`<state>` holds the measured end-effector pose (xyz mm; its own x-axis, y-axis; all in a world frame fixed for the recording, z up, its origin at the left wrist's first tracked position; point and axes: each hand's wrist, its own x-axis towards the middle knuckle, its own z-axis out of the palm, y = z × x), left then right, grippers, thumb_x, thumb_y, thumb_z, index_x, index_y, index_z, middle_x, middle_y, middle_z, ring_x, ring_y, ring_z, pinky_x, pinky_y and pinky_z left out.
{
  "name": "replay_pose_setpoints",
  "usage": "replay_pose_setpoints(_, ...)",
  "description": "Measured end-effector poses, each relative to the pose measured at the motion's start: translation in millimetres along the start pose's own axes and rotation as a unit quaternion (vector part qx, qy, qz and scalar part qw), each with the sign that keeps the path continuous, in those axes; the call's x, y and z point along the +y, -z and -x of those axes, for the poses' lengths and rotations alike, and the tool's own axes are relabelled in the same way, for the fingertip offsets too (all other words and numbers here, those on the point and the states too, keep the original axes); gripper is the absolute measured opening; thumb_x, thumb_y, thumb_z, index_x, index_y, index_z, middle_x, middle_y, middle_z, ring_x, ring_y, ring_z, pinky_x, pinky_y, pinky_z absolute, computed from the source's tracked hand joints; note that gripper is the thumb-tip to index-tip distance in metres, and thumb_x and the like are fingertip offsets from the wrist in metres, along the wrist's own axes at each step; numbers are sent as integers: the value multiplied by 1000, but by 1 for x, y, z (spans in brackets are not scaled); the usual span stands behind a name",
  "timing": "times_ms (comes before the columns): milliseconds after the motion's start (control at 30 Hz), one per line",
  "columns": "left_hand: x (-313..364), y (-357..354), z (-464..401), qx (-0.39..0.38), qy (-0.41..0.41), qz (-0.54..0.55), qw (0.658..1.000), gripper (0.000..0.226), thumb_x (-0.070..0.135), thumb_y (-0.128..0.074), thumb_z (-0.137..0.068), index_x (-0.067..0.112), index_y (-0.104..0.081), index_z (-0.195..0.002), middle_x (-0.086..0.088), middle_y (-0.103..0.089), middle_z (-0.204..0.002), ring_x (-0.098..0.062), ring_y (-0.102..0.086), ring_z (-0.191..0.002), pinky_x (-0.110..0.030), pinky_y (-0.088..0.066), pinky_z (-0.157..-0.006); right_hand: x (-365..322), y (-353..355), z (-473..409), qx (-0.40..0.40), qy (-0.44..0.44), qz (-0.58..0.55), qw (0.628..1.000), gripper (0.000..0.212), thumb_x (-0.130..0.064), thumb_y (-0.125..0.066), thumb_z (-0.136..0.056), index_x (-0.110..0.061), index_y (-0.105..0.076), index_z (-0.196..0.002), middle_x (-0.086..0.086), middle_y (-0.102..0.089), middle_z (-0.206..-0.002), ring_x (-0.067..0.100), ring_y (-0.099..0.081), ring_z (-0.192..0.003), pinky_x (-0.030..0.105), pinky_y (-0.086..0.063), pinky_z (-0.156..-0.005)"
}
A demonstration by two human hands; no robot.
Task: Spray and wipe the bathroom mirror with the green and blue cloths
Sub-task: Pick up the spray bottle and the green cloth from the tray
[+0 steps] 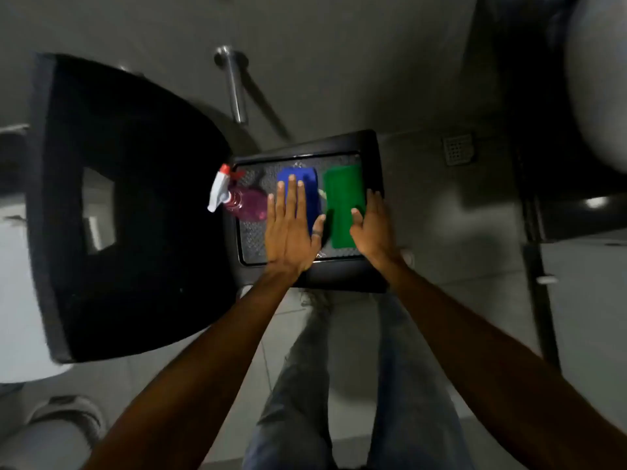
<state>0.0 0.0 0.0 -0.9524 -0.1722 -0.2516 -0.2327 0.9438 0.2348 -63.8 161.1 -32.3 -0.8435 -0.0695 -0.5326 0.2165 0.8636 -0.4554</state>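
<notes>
A black tray-like stool top (373,147) holds a folded blue cloth (310,179), a folded green cloth (342,198) and a spray bottle (244,201) of pink liquid with a white and red nozzle. My left hand (291,228) lies flat, fingers spread, on the blue cloth. At the green cloth's right edge, my right hand (373,228) has its thumb on the cloth and its fingers over the tray's rim. No mirror is in view.
A large black toilet lid (129,205) stands raised to the left, with white porcelain (20,300) beside it. A metal rail (234,83) juts from the grey wall. A floor drain (458,149) lies at the right. My legs in jeans (305,385) stand below.
</notes>
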Motion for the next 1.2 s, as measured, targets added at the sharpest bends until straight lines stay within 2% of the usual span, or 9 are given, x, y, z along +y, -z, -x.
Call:
replay_pose_setpoints(167, -37, -34, 16, 93, 86, 105, 986, 69, 32, -52, -103, 2, -31, -161, -22, -26, -172, -39, -24, -160, -51, -23, -131, 4, -60, -19, 91, -108, 29, 990, 60, -25, -57, -89, 3, -45, -140, 23, -46, -147, 43, -51, -124, 44, -41, -103)
replay_pose_setpoints(333, -80, -24, 10, 276, 241, 318, 874, 78, 28, -80, -87, -12, -42, -143, -34, -39, -147, -45, -51, -135, -51, -45, -117, -16, -83, -34, 167, -162, 56, 971, 61, -38, -58, -86, 2, -53, -132, 19, -51, -139, 39, -49, -123, 45, -40, -98)
replay_pose_setpoints(433, -105, -12, -16, 243, 270, 482, 797, 86, 25, -85, -81, -5, -34, -142, -32, -46, -144, -38, -59, -131, -40, -52, -114, -13, -81, -55, 182, -202, 24, 962, 52, -43, -62, -83, -4, -60, -118, 19, -55, -127, 40, -52, -119, 45, -41, -97)
replay_pose_setpoints(533, -137, -8, -48, 179, 215, 513, 812, 91, 11, -81, -80, 2, -25, -152, -30, -53, -138, -22, -67, -111, -34, -57, -102, 0, -69, -76, 135, -101, -35, 985, 36, -33, -69, -76, -3, -67, -95, 20, -60, -118, 36, -60, -106, 35, -47, -88)
replay_pose_setpoints(600, -147, -4, -65, 137, 164, 502, 838, 88, -4, -67, -81, 12, -25, -156, -10, -62, -129, -13, -70, -104, -27, -59, -90, 3, -60, -84, 69, -37, -153, 985, 28, -22, -71, -73, 1, -65, -87, 22, -63, -112, 27, -62, -93, 27, -45, -77)
replay_pose_setpoints(733, -132, 13, -80, 105, 151, 503, 845, 55, -6, -55, -76, 23, -67, -120, 31, -77, -94, 12, -70, -84, -14, -54, -77, -19, -29, -77, -102, -114, -493, 857, 28, -8, -57, -75, -8, -70, -100, 10, -75, -83, 24, -68, -71, 37, -55, -72)
replay_pose_setpoints(833, -103, 49, -79, 91, 154, 521, 835, 53, -4, -54, -74, 44, -73, -83, 39, -74, -77, 17, -69, -71, -8, -52, -68, -41, 9, -62, -118, -159, -597, 777, 48, -4, -45, -87, -2, -56, -134, 24, -66, -116, 40, -65, -103, 58, -49, -100)
replay_pose_setpoints(933, -67, 100, -70, 61, 107, 549, 827, 64, -15, -49, -71, 35, -83, -94, 38, -74, -73, 15, -70, -68, -4, -50, -64, -73, 56, -39, -139, -172, -653, 724, 55, -10, -41, -92, 3, -47, -146, 30, -50, -146, 48, -50, -134, 63, -36, -116)
replay_pose_setpoints(1200, 25, 271, -45, 63, -1, 585, 808, 52, 0, -50, -62, 29, -74, -98, 17, -80, -77, -5, -70, -60, -21, -58, -61, -173, 227, 38, -159, 21, -743, 650, 63, -39, -49, -93, -8, -48, -147, 12, -65, -133, 29, -59, -123, 53, -28, -123)
